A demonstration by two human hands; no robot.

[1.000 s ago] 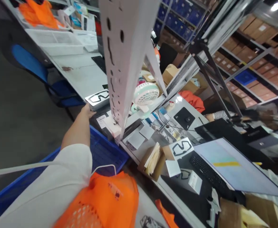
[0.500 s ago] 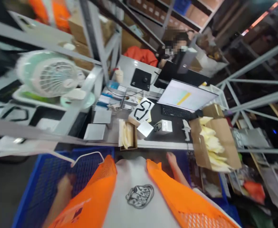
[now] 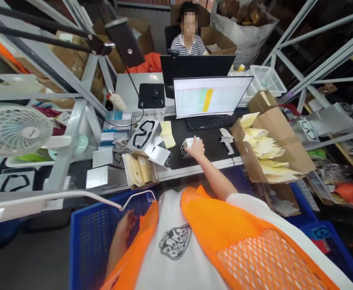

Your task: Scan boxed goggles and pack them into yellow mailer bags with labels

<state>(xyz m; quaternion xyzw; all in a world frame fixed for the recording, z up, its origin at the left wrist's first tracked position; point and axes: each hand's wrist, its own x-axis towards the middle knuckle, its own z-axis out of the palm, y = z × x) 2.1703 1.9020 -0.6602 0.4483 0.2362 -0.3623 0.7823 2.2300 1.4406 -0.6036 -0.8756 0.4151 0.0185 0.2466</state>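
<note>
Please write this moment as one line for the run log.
right hand: touching small box | left hand: low, near blue crate | scanner: on black mat

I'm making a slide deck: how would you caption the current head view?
Right hand on a small box at a desk, left hand low near a blue crate.

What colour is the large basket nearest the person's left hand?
The basket is blue; it shows best in the head view, at the lower left.
</note>
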